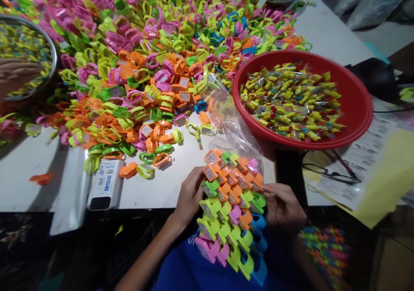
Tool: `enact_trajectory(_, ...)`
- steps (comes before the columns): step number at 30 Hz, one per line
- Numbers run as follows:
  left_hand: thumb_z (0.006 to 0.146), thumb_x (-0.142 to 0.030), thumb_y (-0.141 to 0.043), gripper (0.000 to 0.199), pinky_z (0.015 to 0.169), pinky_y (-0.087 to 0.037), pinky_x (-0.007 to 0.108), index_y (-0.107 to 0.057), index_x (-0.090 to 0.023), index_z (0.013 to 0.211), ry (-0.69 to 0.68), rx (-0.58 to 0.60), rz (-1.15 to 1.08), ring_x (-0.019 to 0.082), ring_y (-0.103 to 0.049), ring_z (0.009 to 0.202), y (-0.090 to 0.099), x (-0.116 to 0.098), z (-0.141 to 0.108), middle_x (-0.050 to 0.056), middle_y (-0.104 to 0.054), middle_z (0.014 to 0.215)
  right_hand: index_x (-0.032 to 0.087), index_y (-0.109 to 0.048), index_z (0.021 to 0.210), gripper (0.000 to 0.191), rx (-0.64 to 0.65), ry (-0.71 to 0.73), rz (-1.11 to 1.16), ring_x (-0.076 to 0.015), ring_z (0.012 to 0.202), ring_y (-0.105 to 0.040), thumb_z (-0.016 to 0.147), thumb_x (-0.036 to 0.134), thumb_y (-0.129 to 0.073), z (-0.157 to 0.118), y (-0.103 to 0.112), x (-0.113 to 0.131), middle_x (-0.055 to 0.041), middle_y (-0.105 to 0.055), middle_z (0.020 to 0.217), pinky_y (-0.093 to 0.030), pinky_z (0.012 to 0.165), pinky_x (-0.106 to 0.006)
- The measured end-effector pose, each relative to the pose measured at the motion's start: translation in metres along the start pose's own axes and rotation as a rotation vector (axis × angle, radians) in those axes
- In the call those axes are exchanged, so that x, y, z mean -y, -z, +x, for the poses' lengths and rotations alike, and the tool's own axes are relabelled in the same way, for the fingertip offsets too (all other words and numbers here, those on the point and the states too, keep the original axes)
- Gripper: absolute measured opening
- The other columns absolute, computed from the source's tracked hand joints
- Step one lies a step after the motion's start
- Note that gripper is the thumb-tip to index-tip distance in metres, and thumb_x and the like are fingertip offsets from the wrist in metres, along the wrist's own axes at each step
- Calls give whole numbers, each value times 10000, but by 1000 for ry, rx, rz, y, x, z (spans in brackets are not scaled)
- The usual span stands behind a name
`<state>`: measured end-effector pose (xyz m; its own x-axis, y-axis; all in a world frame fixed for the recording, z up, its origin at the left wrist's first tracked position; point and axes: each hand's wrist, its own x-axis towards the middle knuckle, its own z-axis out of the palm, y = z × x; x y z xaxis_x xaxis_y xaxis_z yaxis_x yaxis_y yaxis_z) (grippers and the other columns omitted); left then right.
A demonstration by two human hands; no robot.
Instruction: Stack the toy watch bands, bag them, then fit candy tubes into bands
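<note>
Held close to my body over the table's front edge is a clear plastic bag (229,196) packed with neat rows of orange, yellow, green, pink and blue plastic toy pieces. My left hand (190,192) grips its left side, fingertips partly hidden behind it. On the right side, my right hand (285,205) pinches the bag's edge between thumb and fingers. The bag's loose upper part (228,118) stretches up over the table. Beyond it spreads a large heap of loose toy pieces (161,83), shaped like bands with small patterned faces.
A red basin (365,105) full of small yellow wrapped tubes stands at right. At left is a metal bowl (53,55), with another person's hand (19,76) over it. Nearby lie a white labelled device (105,185), clear bags (69,187), glasses (330,172) and papers (378,161).
</note>
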<state>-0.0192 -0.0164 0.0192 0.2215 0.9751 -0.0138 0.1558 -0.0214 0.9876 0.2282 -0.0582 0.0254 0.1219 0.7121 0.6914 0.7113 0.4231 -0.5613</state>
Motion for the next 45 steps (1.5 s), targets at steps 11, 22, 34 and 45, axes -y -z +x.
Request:
enact_trajectory(11, 925, -311, -761, 325, 617, -522, 214, -612, -225, 1201, 87, -191, -34, 135, -659, 755, 3, 4, 25, 2, -695, 970, 233, -691, 1059, 164, 45, 11, -1, -201, 714, -809, 962, 101, -694, 0, 2, -2, -4, -817, 842, -652, 603, -281)
enact_trajectory(22, 1066, -181, -590, 104, 809, -616, 235, -691, -207, 1071, -318, -212, 374, 157, -762, 923, 19, -4, 10, 33, -774, 1000, 213, -663, 1054, 148, 94, 38, -57, -190, 748, -818, 968, 95, -690, -1, 8, -3, -13, -820, 857, -662, 655, -269)
enact_trajectory(34, 998, -39, -587, 133, 835, -650, 273, -677, -135, 1024, -805, -130, 759, 204, -802, 917, 47, -25, -23, 88, -785, 894, 234, -660, 1057, 124, 252, 74, 138, -228, 807, -825, 1026, 151, -573, -1, 26, 20, -66, -809, 878, -685, 667, -314)
enact_trajectory(45, 1001, -40, -643, 236, 881, -651, 289, -681, -193, 1176, -470, -368, 385, 159, -762, 968, 29, -19, -30, 43, -768, 1037, 228, -660, 991, 89, 330, 0, 208, -241, 899, -833, 982, 141, -644, -15, 32, 7, -86, -834, 989, -688, 743, -330)
